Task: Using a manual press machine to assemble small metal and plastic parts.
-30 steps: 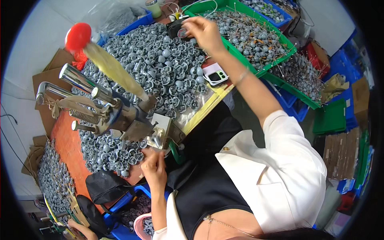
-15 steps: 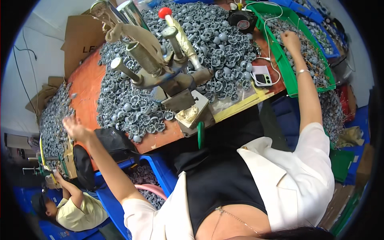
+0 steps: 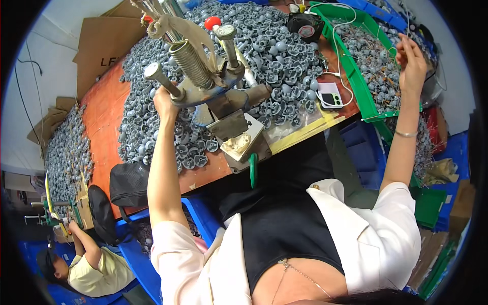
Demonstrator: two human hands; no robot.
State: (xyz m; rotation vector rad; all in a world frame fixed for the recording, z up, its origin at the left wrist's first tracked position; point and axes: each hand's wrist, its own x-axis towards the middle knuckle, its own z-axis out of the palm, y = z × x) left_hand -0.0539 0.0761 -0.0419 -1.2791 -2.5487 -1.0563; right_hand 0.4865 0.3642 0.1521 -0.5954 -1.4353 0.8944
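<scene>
My left hand [image 3: 165, 103] reaches into the edge of a heap of grey domed plastic shells [image 3: 195, 152], beside the left bolt of a metal hand press [image 3: 211, 109]. Its fingers are mostly hidden behind the press and among the shells. Over the right side of a long green tray [image 3: 351, 76], my right hand [image 3: 410, 63] is raised with its fingers bent together. A thin pale strand runs upward near the fingertips; whether it is held is hard to make out. Inside the tray lie grey balls with thin wires.
The press has a thick spring, a red ball [image 3: 212, 23] on its lever and a green handle [image 3: 253, 170] at the table's front edge. A small fan [image 3: 305, 26] and a white phone [image 3: 330, 95] with a cable lie nearby. A co-worker [image 3: 96, 269] sits at lower left.
My left hand has moved right, from over the orange tabletop to the shells beside the press. My right hand has risen from inside the green tray, up and to the right. The press's red ball sits lower.
</scene>
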